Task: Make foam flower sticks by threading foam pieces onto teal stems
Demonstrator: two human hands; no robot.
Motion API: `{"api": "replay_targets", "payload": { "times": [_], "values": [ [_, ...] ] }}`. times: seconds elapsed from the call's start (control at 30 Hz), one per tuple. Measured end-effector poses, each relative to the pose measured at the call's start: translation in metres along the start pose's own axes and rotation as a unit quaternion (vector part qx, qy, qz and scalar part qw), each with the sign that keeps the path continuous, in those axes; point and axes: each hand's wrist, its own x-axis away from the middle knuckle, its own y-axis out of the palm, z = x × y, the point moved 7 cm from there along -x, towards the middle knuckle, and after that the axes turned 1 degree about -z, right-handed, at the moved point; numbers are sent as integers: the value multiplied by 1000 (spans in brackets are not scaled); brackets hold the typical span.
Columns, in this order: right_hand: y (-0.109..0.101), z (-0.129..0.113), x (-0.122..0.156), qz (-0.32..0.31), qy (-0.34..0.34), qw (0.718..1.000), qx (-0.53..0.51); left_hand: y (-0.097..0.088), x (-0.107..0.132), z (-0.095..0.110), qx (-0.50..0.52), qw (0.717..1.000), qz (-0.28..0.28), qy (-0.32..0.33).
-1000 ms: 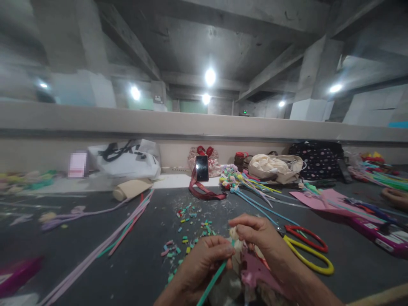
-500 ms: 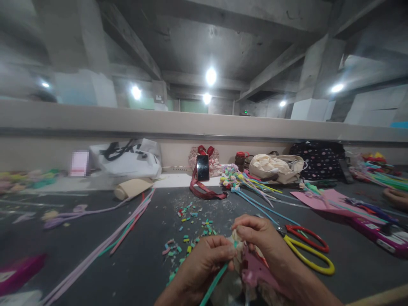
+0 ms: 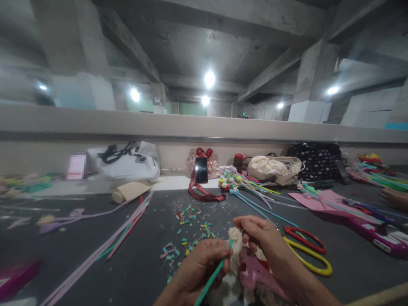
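Note:
My left hand [image 3: 205, 260] is closed, thumb and forefinger pinching a green fuzzy pipe cleaner [image 3: 211, 279] that runs down toward the lower edge. At its upper end, just above my left fingertips, sits a small cream rolled flower [image 3: 234, 233]. My right hand [image 3: 266, 240] is beside the flower, its fingers curled and thumb against the forefinger. Anything in that pinch is hidden or too small to name. Below both hands lies a pink item [image 3: 255, 270], partly covered. Scissors [image 3: 327, 268] with one red and one yellow handle rest right of my right hand.
Cut pipe cleaner bits [image 3: 185, 241] litter the dark table. Long lilac pipe cleaners [image 3: 95, 259] lie left. A propped phone [image 3: 201, 170], a bundle of fuzzy flowers [image 3: 234, 180], a cream cloth bag [image 3: 274, 170] and pink paper [image 3: 314, 202] stand or lie behind. Another person's hand [image 3: 395, 197] shows at right.
My right fingers have come off the cream flower and drawn slightly away, so it now shows more fully. My left hand keeps its pinch on the green pipe cleaner. The view has shifted slightly.

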Motion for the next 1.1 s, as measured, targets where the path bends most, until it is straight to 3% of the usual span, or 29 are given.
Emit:
{"api": "replay_targets", "payload": {
  "times": [0.23, 0.43, 0.6, 1.1],
  "values": [
    [8, 0, 2, -41, -41, 998, 28, 2, 1, -1, -38, 999, -12, 3],
    [10, -19, 3, -26, -176, 977, 114, 6, 3, 4, -75, 997, 3, 28],
    [12, -20, 4, -18, -176, 978, 114, 11, 6, 6, -73, 997, -10, 24],
    [11, -27, 9, 9, -169, 982, 82, 3, 0, 1, -62, 998, 4, 20]
  ]
}}
